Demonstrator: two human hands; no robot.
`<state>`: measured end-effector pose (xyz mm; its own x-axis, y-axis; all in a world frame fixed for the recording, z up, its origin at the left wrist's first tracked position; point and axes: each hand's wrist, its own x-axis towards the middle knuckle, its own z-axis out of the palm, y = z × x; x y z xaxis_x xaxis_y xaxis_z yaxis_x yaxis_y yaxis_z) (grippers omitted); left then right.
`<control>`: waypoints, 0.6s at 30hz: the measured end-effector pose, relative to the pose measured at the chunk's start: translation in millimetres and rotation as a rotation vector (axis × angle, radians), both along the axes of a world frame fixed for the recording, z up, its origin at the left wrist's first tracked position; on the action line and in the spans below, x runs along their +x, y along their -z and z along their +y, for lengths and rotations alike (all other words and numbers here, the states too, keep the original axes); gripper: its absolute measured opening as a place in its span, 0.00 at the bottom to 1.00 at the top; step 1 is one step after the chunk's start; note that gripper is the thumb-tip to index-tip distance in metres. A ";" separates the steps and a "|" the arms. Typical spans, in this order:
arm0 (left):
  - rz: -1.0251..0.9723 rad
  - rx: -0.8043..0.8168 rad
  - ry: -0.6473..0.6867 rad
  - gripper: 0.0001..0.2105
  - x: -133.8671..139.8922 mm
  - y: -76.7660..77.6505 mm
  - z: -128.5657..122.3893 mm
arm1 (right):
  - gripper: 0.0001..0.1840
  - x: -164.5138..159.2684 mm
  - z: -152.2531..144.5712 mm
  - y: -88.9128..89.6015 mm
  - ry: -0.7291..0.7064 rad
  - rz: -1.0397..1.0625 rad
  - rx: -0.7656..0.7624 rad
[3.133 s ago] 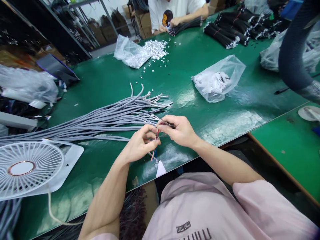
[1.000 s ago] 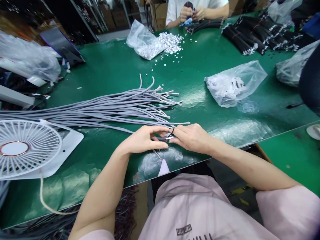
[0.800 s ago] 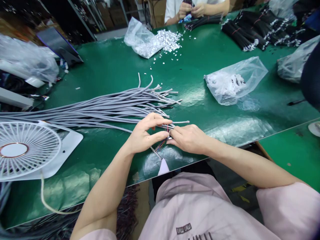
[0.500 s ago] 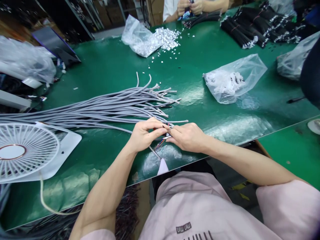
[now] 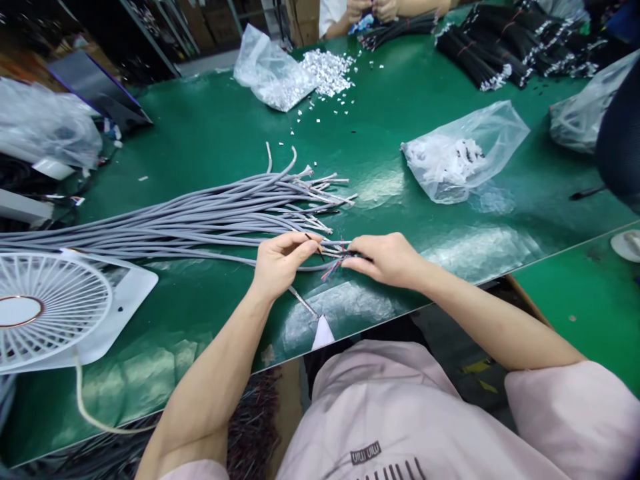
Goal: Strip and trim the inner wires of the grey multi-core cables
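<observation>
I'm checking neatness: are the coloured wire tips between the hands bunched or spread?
Spread: the coloured wires fan out beside the right hand.

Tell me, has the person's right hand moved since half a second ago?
Yes: the right hand has shifted slightly rightward and a little up the picture, judged against the white pointed piece.

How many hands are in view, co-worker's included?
4: the worker's left hand pinching a dark strand, right hand by the coloured wires, a co-worker's two hands at the top edge, partly cut off.
</observation>
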<state>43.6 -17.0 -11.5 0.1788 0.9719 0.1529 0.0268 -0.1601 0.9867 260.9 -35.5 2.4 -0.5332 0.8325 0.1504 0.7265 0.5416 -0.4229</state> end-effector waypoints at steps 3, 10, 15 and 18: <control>-0.018 -0.006 -0.026 0.09 2.1 4.1 -0.4 | 0.22 -2.5 3.0 -2.0 0.072 0.355 -0.080; 0.087 0.061 0.032 0.13 1.4 0.3 -6.5 | 0.10 -11.4 -15.6 -7.3 0.040 0.532 0.035; 0.550 0.165 0.175 0.14 -12.4 2.7 8.8 | 0.13 79.6 8.3 -31.8 0.645 0.454 0.403; 0.804 0.286 0.331 0.15 -12.5 10.0 12.8 | 0.08 140.0 42.9 -36.0 0.833 0.368 0.434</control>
<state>31.1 -4.2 -21.5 0.5984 0.7962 0.0889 0.5975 -0.5174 0.6126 400.9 7.4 38.4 0.3340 0.7530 0.5669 0.8076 0.0816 -0.5841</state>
